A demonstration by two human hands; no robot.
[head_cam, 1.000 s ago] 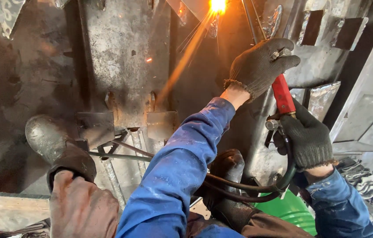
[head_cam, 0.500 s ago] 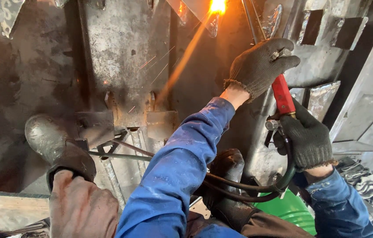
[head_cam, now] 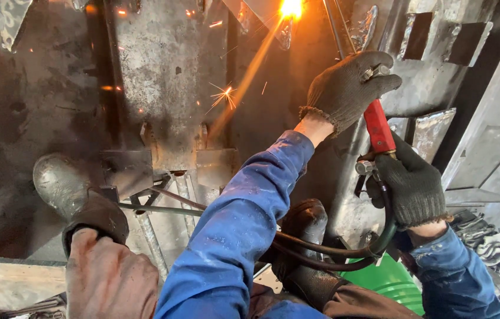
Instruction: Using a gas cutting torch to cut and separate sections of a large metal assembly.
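Dark steel plates face me. My left hand and right hand both grip the red torch; its flame now throws more sparks than before.

Above and left of the hands rises a dark, scorched steel wall, lit orange by a bright glare overhead. Grey metal plates lean to their right. Below them sits a green drum; lower left lies a pale board.
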